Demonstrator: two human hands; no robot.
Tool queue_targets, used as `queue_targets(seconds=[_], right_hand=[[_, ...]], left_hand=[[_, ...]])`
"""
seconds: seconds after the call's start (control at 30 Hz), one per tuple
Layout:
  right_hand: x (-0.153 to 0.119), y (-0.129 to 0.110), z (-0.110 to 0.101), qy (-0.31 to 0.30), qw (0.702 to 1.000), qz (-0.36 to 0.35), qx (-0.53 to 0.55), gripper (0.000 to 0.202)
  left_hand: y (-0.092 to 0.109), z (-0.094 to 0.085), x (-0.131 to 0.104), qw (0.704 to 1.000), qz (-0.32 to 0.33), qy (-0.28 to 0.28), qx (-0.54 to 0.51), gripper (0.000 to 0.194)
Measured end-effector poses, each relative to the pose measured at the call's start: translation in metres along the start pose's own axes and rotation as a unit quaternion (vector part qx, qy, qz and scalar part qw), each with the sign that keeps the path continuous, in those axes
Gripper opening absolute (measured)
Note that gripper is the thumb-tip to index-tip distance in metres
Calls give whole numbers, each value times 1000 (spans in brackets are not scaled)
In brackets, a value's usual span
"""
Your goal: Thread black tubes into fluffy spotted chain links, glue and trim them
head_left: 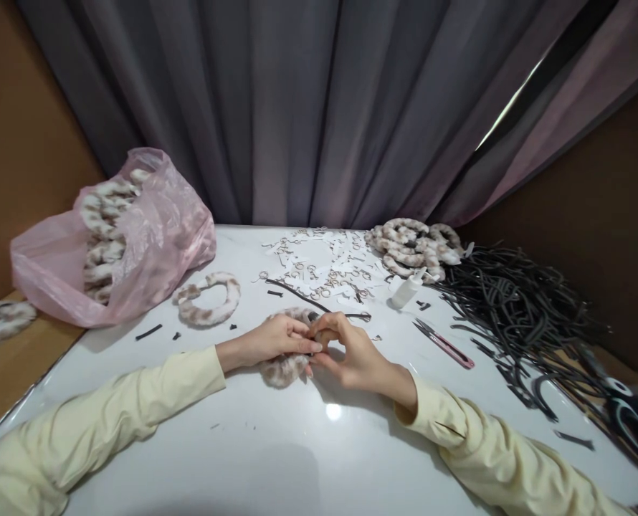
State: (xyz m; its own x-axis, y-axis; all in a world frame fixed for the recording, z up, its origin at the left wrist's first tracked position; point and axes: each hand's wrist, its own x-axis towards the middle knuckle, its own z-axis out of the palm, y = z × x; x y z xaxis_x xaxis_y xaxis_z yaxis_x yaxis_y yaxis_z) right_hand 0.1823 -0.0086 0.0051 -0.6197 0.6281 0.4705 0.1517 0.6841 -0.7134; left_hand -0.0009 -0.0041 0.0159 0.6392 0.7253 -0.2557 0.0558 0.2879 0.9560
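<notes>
At the middle of the table, my left hand (276, 338) is closed around a furry white-and-brown ring (284, 370), fingers pointing right. My right hand (354, 355) pinches at the same ring's right side, its fingertips meeting those of the left. A small dark piece shows at the ring's upper end, beside the fingertips; the exact pinch point is hidden by the fingers. Just behind the hands lies a thin black cord (297, 292). Another furry ring (211, 315), with a gap in it, rests on the table to the left.
A pink plastic bag (184, 208) of furry pieces stands at left. Metal rings with white tags (330, 265) lie at the back, near a furry pile (405, 244) and a small white bottle (405, 290). Pink-handled snips (445, 344), black cords (517, 308) and large scissors (631, 423) lie right.
</notes>
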Motion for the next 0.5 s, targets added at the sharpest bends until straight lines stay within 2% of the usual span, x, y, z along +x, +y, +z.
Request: queue_targets(seconds=[0.13, 0.27, 0.4, 0.5], right_hand=[[0, 1, -1, -3, 999, -26, -19, 31], [0, 1, -2, 13, 992, -89, -84, 27], [0, 1, -2, 14, 964, -166, -207, 18], [-1, 1, -3, 16, 949, -197, -246, 8]], left_hand=[[-3, -1, -1, 1000, 6, 4, 18, 32], [-4, -1, -2, 1000, 13, 20, 14, 34], [-3, 0, -3, 997, 34, 50, 45, 37], [-1, 2, -3, 997, 38, 49, 38, 39]])
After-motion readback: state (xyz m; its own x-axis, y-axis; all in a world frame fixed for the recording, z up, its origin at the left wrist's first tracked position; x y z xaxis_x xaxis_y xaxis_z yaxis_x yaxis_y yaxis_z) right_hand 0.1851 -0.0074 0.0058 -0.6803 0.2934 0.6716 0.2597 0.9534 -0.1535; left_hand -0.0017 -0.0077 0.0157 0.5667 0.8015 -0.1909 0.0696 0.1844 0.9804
